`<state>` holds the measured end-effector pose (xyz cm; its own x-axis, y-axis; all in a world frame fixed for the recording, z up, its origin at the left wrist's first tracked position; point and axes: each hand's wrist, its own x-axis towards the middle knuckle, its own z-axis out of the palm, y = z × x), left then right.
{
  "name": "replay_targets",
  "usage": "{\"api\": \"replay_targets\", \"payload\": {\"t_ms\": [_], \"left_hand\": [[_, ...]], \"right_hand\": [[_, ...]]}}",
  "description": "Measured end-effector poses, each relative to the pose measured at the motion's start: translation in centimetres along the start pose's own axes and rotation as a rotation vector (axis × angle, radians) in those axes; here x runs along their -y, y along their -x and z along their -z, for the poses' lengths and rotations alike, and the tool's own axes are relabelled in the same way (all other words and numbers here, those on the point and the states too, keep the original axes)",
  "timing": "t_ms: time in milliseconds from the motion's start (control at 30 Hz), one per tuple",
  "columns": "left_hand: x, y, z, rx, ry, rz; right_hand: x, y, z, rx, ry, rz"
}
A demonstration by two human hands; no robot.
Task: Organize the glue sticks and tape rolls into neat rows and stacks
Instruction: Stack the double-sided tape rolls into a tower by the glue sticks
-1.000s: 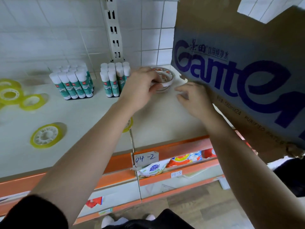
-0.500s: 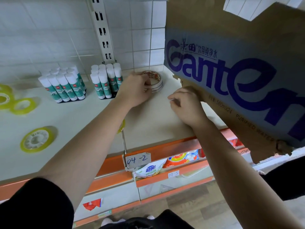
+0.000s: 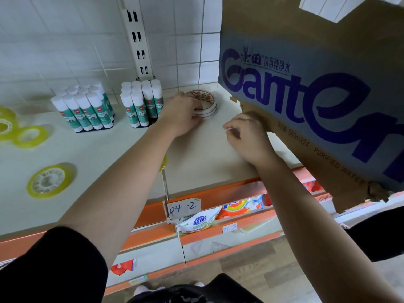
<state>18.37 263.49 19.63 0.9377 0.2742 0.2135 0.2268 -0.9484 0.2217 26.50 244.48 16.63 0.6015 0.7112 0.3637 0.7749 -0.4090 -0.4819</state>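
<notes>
Starting nearest the camera, a dark sleeve (image 3: 43, 270) is seen on the left arm, and both bare forearms are stretched out over a pale shelf (image 3: 207, 162) with an orange front edge. Below that edge a handwritten label (image 3: 184, 207) reading "04-2" is fixed, and coloured packets (image 3: 199, 221) are seen on a lower level.

At the front left of the shelf a yellow tape roll (image 3: 51, 182) is laid flat, well apart from the other goods. The rim of a second yellow roll (image 3: 164, 164) is glimpsed under the left forearm.

Further in, the right hand (image 3: 247, 138) is held with its fingers curled, just beside the torn lower edge of a cardboard box (image 3: 317, 95) printed in blue. Whether anything is pinched in it cannot be told.

Beyond it, the left hand (image 3: 181, 114) is wrapped round the near left side of a short stack of white tape rolls (image 3: 206, 103), which is stood on the shelf close to the back wall. More yellow rolls (image 3: 28, 136) are scattered at the far left.

Glue sticks are stood upright in two packed groups: a left block (image 3: 87, 112) and a right block (image 3: 142, 106), the latter just beside the left hand. Behind them a slotted upright (image 3: 137, 40) is mounted on the white tiled wall (image 3: 65, 40).
</notes>
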Motion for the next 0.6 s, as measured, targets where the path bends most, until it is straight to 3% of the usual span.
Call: {"api": "replay_targets", "payload": {"t_ms": [433,600], "left_hand": [[-0.4,-0.2,0.4,0.036,-0.036,0.001],[-0.7,2.4,1.8,-0.161,0.076,-0.106]], "right_hand": [[0.4,0.0,0.1,0.024,0.009,-0.034],[1.9,-0.3,0.7,-0.023,-0.019,0.002]]}}
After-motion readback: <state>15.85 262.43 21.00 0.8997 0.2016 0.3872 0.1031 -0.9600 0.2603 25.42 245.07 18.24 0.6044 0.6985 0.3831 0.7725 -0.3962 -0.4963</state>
